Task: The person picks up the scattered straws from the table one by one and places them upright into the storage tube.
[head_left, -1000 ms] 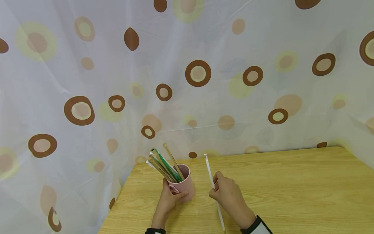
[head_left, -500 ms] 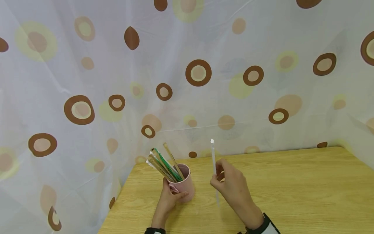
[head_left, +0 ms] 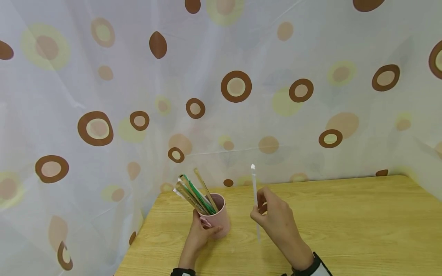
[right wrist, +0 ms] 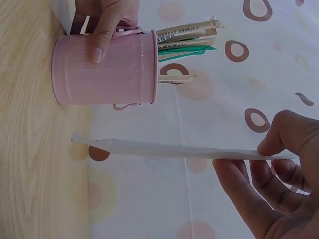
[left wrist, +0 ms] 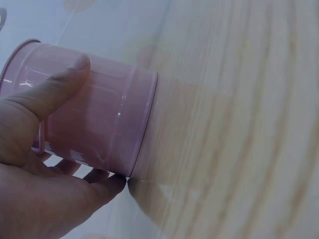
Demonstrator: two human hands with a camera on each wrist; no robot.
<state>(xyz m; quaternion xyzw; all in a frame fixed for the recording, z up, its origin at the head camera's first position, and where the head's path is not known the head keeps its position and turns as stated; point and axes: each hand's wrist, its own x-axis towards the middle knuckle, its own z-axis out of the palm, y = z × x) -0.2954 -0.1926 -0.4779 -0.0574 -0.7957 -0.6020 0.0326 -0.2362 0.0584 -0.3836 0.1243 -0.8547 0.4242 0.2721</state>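
Note:
A pink cup [head_left: 218,219] [left wrist: 94,122] [right wrist: 102,69] stands on the wooden table [head_left: 345,226] near its back left corner. Several wrapped straws [head_left: 193,193] [right wrist: 184,42], green and brown, lean out of it to the left. My left hand [head_left: 200,235] [left wrist: 35,164] grips the cup, thumb across its side. My right hand [head_left: 276,220] [right wrist: 279,184] pinches a long white wrapped straw [head_left: 254,191] [right wrist: 174,150] and holds it nearly upright in the air, just right of the cup.
A pale curtain [head_left: 241,96] with brown and yellow circles hangs close behind and to the left of the table. The table's left edge [head_left: 138,237] runs near the cup.
My right hand has lifted the white straw off the table and tipped it upright; over the last half second it barely moved. The left hand and cup stayed still.

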